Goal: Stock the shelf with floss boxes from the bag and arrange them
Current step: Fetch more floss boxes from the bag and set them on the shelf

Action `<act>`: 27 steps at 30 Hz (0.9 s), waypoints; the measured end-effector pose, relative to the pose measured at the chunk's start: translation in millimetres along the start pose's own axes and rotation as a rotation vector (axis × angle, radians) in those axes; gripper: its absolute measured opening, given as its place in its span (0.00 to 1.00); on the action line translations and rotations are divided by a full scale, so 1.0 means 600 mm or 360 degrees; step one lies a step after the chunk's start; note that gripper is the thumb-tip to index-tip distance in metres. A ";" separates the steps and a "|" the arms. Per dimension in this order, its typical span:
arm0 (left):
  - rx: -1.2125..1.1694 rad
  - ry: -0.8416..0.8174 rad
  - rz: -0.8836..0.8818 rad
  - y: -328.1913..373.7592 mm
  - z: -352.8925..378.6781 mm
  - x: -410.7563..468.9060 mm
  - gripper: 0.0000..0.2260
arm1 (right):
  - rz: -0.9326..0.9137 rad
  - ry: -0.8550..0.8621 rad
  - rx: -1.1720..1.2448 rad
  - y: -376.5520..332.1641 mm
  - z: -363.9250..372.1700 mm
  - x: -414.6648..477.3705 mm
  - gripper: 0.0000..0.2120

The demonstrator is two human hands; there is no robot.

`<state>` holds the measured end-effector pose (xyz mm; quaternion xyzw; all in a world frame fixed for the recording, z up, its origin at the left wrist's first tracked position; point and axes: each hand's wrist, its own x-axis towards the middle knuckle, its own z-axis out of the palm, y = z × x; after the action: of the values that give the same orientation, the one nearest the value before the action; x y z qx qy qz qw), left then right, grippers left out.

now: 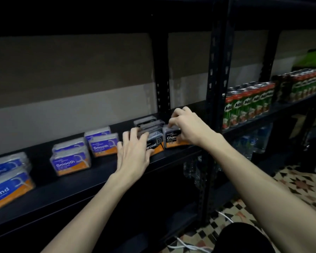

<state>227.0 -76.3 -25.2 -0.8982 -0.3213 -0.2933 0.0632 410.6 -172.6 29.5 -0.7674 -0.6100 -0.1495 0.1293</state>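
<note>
While both arms reach over the black shelf [102, 181], the left hand [133, 152] lies flat with its fingers spread on a grey charcoal floss box [153, 143], covering its left part. Just to the right, the right hand [186, 128] pinches the top of a second charcoal box [171, 138] from above. Blue floss boxes [70, 161] stand further left, apart from both hands.

"Smooth" on blue floss boxes [70, 162], "Charcoal" on grey floss boxes [171, 138], partial "Mil" on cans [248, 105]
</note>
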 end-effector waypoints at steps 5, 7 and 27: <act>0.0111 -0.0056 -0.0029 0.009 0.010 0.018 0.22 | 0.0059 0.0004 0.0087 0.004 0.037 -0.001 0.27; 0.0148 -0.0095 -0.0051 0.012 0.011 0.023 0.22 | 0.0082 -0.0010 0.0071 0.002 0.043 0.001 0.27; -0.0324 0.0199 -0.0796 -0.241 0.032 -0.478 0.09 | -0.0748 0.0333 0.1010 -0.500 0.306 -0.170 0.07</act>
<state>-30.6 -111.8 -214.8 -0.7727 -0.4975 -0.3856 -0.0819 109.6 -127.6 -174.3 -0.5099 -0.7681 -0.0566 0.3831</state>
